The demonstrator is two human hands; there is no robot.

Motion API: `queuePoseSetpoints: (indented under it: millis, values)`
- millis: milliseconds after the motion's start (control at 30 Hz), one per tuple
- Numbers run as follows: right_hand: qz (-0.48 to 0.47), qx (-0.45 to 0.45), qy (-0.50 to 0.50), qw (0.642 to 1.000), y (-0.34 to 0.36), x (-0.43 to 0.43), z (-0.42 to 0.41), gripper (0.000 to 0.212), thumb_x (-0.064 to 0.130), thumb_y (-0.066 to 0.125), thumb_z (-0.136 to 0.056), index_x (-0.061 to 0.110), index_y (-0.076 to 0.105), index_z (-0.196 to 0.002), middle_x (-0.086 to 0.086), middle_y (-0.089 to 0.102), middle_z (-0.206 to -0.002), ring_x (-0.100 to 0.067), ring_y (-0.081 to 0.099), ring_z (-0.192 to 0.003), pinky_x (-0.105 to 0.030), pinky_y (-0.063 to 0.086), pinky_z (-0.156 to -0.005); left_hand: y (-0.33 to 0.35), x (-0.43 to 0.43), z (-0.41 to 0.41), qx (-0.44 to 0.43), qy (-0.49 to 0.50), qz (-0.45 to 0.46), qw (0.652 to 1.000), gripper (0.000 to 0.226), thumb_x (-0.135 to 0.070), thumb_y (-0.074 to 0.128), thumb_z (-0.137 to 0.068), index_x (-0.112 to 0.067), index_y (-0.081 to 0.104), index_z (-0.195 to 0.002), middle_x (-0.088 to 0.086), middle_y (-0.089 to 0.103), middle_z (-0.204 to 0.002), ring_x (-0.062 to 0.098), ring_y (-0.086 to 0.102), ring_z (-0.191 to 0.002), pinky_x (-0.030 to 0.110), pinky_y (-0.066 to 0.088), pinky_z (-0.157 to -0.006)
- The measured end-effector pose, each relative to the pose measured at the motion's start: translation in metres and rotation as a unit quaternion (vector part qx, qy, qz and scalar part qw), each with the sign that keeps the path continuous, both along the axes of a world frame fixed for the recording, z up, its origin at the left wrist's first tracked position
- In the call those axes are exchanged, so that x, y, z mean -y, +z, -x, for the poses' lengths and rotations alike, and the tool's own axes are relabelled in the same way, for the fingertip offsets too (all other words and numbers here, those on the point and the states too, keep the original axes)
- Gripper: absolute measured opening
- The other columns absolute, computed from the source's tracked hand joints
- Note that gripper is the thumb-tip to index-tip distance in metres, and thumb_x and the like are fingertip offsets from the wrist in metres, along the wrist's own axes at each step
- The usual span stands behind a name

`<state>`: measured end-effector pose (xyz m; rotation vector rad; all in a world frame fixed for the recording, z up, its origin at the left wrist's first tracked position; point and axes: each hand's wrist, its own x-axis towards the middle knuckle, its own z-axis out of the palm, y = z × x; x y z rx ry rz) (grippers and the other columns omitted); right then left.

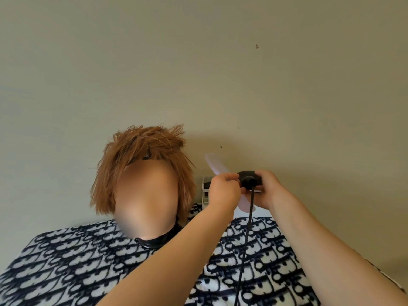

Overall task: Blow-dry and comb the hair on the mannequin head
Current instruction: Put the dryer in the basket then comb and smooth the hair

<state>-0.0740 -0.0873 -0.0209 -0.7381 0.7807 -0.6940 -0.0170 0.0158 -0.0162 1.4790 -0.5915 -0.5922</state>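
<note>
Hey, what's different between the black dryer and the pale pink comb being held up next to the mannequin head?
The black dryer is dark and opaque; the pale pink comb looks translucent. The dryer shows a stubby round end to the camera; the comb is long, flat and slanted. The dryer trails a black cord; the comb has none. Both sit between the left hand and right hand.

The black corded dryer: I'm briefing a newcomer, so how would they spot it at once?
Find the ginger-haired mannequin head on the black-and-white patterned cloth, then look beside it where the left hand and right hand meet. They grip the black corded dryer, a round dark body. Unlike the pale pink blade behind it, it trails a thin black cord downward.
</note>
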Motion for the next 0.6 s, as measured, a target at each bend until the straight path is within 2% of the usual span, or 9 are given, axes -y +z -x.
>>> queuePoseSetpoints:
  millis: [100,167,233,300,367,433,467,533,600]
  values:
    - [-0.009,-0.019,0.009,1.0,0.001,-0.003,0.004,0.028,0.028,0.047,-0.102,0.0,0.051,-0.099,-0.025,0.061,-0.088,-0.037,0.061,-0.067,-0.037,0.054,-0.037,-0.001,-0.006,-0.005,0.035,-0.001,-0.012,0.999,0.03,0.003,0.042,-0.093,-0.015,0.062,-0.105,0.006,0.065,-0.102,0.022,0.064,-0.089,0.035,0.056,-0.077]
    - [0.006,-0.055,0.02,0.998,0.002,-0.004,0.007,0.032,0.032,0.048,-0.101,0.001,0.052,-0.101,-0.022,0.061,-0.092,-0.035,0.061,-0.072,-0.035,0.056,-0.043,-0.001,-0.011,-0.006,0.065,0.0,-0.021,0.998,0.033,0.001,0.041,-0.092,-0.013,0.064,-0.112,0.004,0.066,-0.105,0.02,0.063,-0.083,0.037,0.054,-0.077]
    - [0.019,-0.092,0.024,0.995,0.005,-0.005,0.009,0.032,0.036,0.048,-0.1,0.004,0.053,-0.106,-0.019,0.06,-0.1,-0.034,0.061,-0.084,-0.039,0.055,-0.058,0.001,-0.018,-0.007,0.102,0.002,-0.029,0.994,0.036,0.0,0.04,-0.092,-0.014,0.064,-0.116,0.003,0.066,-0.109,0.018,0.06,-0.077,0.04,0.054,-0.079]
    - [0.043,-0.123,-0.001,0.991,0.009,-0.009,0.011,0.03,0.034,0.049,-0.099,0.007,0.054,-0.112,-0.017,0.058,-0.107,-0.032,0.058,-0.1,-0.043,0.052,-0.076,0.006,-0.026,-0.008,0.152,0.001,-0.036,0.988,0.038,-0.002,0.038,-0.092,-0.015,0.064,-0.117,0.004,0.065,-0.113,0.013,0.059,-0.077,0.034,0.054,-0.073]
    - [0.134,-0.149,-0.1,0.975,0.016,-0.016,0.012,0.026,0.027,0.051,-0.098,0.007,0.055,-0.115,-0.015,0.056,-0.114,-0.028,0.052,-0.103,-0.041,0.045,-0.08,0.01,-0.037,-0.01,0.203,-0.006,-0.037,0.979,0.039,-0.002,0.038,-0.091,-0.018,0.064,-0.116,0.003,0.064,-0.116,0.012,0.06,-0.085,0.022,0.05,-0.067]
    - [0.29,-0.133,-0.222,0.921,0.027,-0.032,0.017,0.024,0.018,0.053,-0.098,0.008,0.057,-0.12,-0.012,0.058,-0.127,-0.022,0.055,-0.104,-0.033,0.044,-0.083,0.014,-0.049,-0.01,0.25,-0.01,-0.017,0.968,0.04,-0.003,0.038,-0.09,-0.023,0.063,-0.113,-0.002,0.066,-0.114,0.009,0.062,-0.088,0.015,0.048,-0.065]
    - [0.378,-0.11,-0.236,0.889,0.033,-0.044,0.021,0.022,0.017,0.055,-0.098,0.011,0.061,-0.118,-0.009,0.062,-0.125,-0.019,0.058,-0.102,-0.031,0.046,-0.083,0.015,-0.056,-0.009,0.273,-0.007,0.006,0.962,0.039,-0.002,0.039,-0.09,-0.027,0.061,-0.11,-0.005,0.067,-0.111,0.005,0.062,-0.082,0.013,0.047,-0.062]
    - [0.504,-0.093,-0.132,0.849,0.048,-0.073,0.024,0.014,0.025,0.059,-0.098,0.018,0.07,-0.102,-0.004,0.073,-0.105,-0.016,0.066,-0.093,-0.033,0.054,-0.083,0.019,-0.07,-0.008,0.318,0.012,0.061,0.946,0.037,-0.001,0.04,-0.09,-0.035,0.052,-0.098,-0.009,0.067,-0.102,0.005,0.062,-0.068,0.014,0.048,-0.053]
    - [0.564,-0.108,0.003,0.819,0.059,-0.099,0.021,0.021,0.039,0.061,-0.097,0.023,0.074,-0.093,0.006,0.076,-0.089,-0.004,0.069,-0.085,-0.028,0.055,-0.077,0.024,-0.08,-0.009,0.354,0.044,0.094,0.93,0.034,0.0,0.042,-0.09,-0.033,0.042,-0.091,-0.007,0.066,-0.093,0.008,0.062,-0.064,0.024,0.05,-0.051]
